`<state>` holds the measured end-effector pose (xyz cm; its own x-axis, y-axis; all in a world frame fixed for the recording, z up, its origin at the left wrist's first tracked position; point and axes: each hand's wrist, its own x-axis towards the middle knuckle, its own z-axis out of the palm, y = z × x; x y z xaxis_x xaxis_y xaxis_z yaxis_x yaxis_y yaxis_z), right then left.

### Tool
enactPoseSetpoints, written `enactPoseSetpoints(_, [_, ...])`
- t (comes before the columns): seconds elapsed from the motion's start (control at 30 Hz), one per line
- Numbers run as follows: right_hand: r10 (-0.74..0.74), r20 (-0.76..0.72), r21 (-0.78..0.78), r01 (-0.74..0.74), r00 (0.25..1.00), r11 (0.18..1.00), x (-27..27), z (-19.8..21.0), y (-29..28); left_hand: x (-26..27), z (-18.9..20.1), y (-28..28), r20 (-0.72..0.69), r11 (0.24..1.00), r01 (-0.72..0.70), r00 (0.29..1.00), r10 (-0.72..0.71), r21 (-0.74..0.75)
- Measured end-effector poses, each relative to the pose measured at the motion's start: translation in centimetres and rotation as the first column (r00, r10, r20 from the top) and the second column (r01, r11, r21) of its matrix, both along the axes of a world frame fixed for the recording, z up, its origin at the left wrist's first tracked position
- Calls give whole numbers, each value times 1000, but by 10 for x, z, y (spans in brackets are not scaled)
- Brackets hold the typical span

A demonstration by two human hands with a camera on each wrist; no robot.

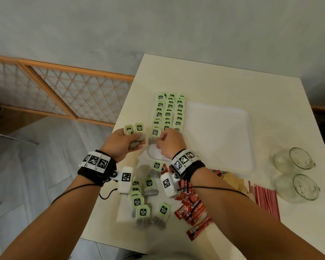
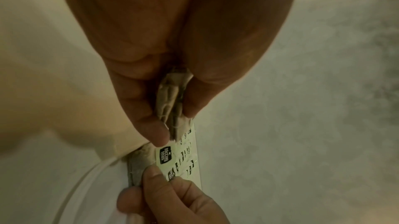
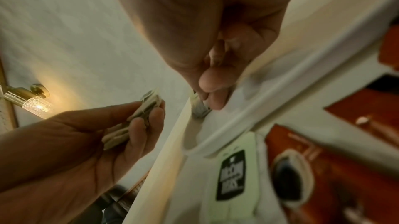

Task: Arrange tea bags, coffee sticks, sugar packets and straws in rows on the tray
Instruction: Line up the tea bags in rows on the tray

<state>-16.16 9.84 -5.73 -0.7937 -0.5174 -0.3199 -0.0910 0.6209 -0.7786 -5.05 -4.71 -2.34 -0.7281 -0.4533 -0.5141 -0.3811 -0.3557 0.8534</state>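
Note:
Three rows of green-tagged tea bags lie along the left side of the white tray. My right hand pinches one tea bag at the near end of the leftmost row; the right wrist view shows that bag touching the tray's rim. Just left of the tray, over the table edge, my left hand grips a small bunch of tea bags, which the left wrist view shows edge-on. Loose tea bags, red coffee sticks, brown sugar packets and red-striped straws lie on the table near me.
Two empty glasses lie on their sides at the table's right edge. The tray's middle and right part is bare. A wooden lattice screen stands on the floor to the left. A wall lamp shows in the right wrist view.

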Motion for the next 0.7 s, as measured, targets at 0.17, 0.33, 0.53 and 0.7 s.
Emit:
enactPoseSetpoints(0.17, [-31, -20, -63, 30, 999, 998, 0, 3, 8, -1, 2, 5, -6, 1000, 5, 1000, -4, 19])
enactPoseSetpoints(0.33, [56, 115, -193, -32, 992, 981, 5, 24, 21, -3, 1, 13, -1, 996, 84, 996, -84, -4])
enactPoseSetpoints(0.53, [119, 94, -206, -98, 988, 974, 13, 23, 36, -8, 1, 29, -1, 980, 199, 980, -199, -1])
enactPoseSetpoints(0.7, [18, 22, -197, -14, 1000, 980, 9, 17, 42, -15, 2, 34, -14, 979, 201, 980, -201, 17])
